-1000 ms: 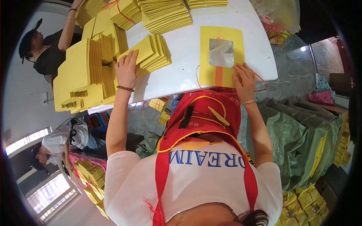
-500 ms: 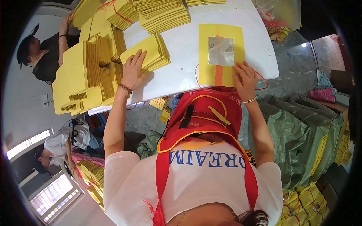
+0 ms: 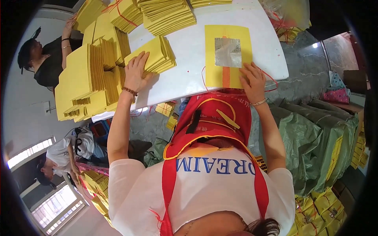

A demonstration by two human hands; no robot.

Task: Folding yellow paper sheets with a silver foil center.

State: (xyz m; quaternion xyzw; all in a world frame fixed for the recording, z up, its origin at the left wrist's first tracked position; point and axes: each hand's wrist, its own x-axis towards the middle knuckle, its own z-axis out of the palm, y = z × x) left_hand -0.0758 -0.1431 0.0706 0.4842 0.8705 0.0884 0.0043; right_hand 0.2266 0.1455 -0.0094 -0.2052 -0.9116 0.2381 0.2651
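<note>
My left hand lies flat with fingers spread on a small stack of yellow paper sheets on the white table. My right hand presses, fingers spread, on the lower right corner of a single yellow sheet that has a silver foil square in its middle and an orange stripe below it. A red string lies at that sheet's left edge. Neither hand grips anything.
Tall piles of yellow sheets stand at the table's left, with more stacks at the far edge. A person in black works at the far left, another person sits lower left. Green sacks lie on the right.
My left hand has moved right and toward the table's middle along with the small yellow stack under it. My right hand stays on the foil sheet.
</note>
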